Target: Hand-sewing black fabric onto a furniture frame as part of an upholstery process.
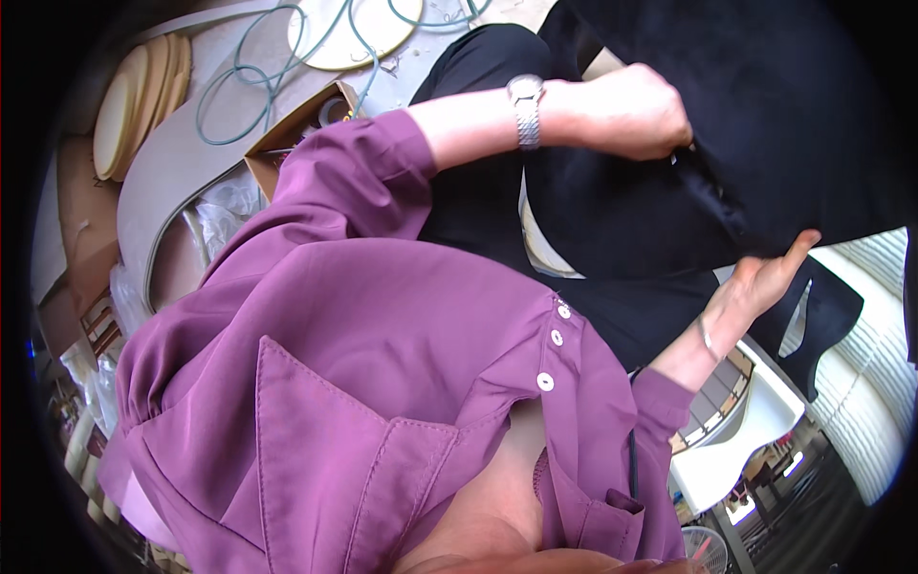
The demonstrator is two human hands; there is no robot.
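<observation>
A large black fabric piece [765,115], like a padded cover, fills the upper right. My left hand [636,115], with a metal watch on the wrist, is closed on a fold of it near a seam. My right hand [770,277], wearing a thin bracelet, holds the fabric's lower edge from below; its thumb points up and its fingers are hidden behind the cloth. My purple shirt [382,364] covers most of the lower left. Black trousers [593,220] lie under the fabric.
A cardboard box [287,134] sits beyond my left sleeve, with a coiled green hose [277,67] and cream round discs [134,96] further out. A curved grey panel [167,167] and clear plastic wrap [229,210] lie at left. A white ribbed surface [861,335] is at right.
</observation>
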